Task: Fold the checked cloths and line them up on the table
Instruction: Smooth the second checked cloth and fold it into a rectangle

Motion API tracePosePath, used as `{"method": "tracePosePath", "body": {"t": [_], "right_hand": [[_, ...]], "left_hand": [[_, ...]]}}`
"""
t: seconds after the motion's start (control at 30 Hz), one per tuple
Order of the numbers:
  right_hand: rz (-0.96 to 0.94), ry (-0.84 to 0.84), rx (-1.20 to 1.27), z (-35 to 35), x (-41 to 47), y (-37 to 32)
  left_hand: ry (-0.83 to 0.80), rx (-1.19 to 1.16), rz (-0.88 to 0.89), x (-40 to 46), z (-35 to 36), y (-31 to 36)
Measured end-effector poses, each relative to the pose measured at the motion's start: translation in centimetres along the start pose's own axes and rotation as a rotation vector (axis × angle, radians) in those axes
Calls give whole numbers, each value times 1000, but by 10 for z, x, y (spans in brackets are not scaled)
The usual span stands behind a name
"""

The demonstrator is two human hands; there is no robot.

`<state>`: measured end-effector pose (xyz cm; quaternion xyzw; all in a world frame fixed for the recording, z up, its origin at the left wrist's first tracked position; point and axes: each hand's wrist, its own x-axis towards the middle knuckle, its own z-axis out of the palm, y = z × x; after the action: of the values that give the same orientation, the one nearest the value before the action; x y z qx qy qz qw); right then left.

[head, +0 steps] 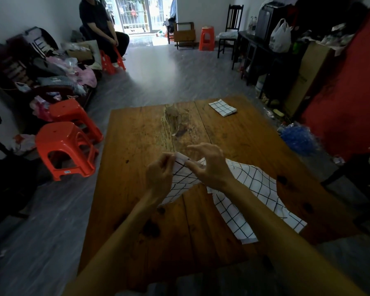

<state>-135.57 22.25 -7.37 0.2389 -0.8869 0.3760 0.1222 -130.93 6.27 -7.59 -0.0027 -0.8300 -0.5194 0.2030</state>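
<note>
A: Nearest the camera: two bare forearms over the near edge of the wooden table (137, 210). Left hand (158, 178), right hand (209, 167), both at mid-table.

B: Grip state?

A: Left grip: thumb and fingers pinched on a raised corner of the unfolded checked cloth (250, 189). Right grip: thumb and forefinger look pinched on the cloth edge just right of the left grip, other fingers curled loosely above it.

B: Cloth position and axis?

A: Lifted at the grips, the rest lying on the table. It trails from the grips toward the near right corner of the table, so the long axis runs diagonally, far-left to near-right. A second flap drops from below the right wrist toward the near edge. Crumpled, not flat.

B: Any finished ones?

A: One folded checked cloth (222, 107), well beyond the right grip at the table's far right edge, lying flat and turned at an angle to the table edge.

B: Containers?

A: None on the table. Far right of the grips, a white plastic bag (280, 37) sits full on a dark cabinet; contents can't be told. Left of the left grip, orange plastic stools (62, 144) on the floor.
</note>
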Motion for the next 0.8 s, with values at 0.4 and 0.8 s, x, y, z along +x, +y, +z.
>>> {"method": "tracePosePath", "body": {"t": [0.4,0.8], "right_hand": [[103,-4,368,-2,2,-23],[234,148,510,5,0,-29]], "left_hand": [[12,87,123,-7,-10,-6],[83,197,203,-9,-4,-11]]}}
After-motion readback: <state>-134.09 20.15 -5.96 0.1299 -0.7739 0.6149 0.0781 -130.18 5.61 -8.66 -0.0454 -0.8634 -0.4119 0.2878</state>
